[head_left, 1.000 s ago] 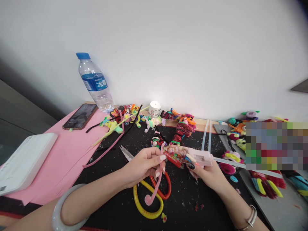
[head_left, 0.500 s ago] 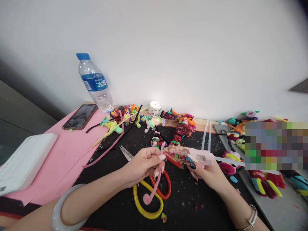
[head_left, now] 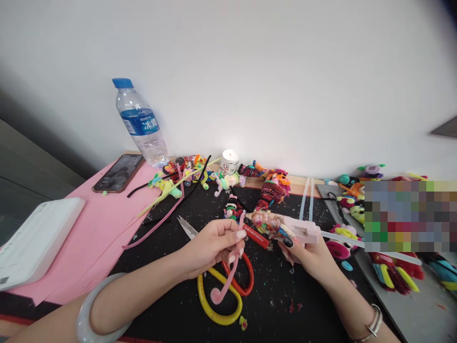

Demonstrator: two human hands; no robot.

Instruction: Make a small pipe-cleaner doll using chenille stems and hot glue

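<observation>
Left hand [head_left: 223, 240]: we pinch pink fuzzy curl-ended strip [head_left: 231, 280] over yellow-and-red-handled metal scissors [head_left: 218, 275] | right hand [head_left: 307, 257]: grips pale-pink plastic glue gun [head_left: 303, 230], right of scissors | gun edges rightward; strip's tip likely clearer

So the strip [head_left: 228, 286] in the left hand [head_left: 219, 243] looks fuzzy and matt, kinda velvety. The glue gun [head_left: 303, 231] in the right hand [head_left: 307, 259] is smooth plastic at the back, but its nozzle end [head_left: 269, 223] is all rough and crusty. Scissors [head_left: 218, 275] under the left hand: smooth metal blades [head_left: 187, 227], glossy plastic handles [head_left: 222, 319]. Mat [head_left: 266, 309] below both hands looks matt; bottle [head_left: 143, 131] beyond the left hand is clear, shiny plastic.
</observation>
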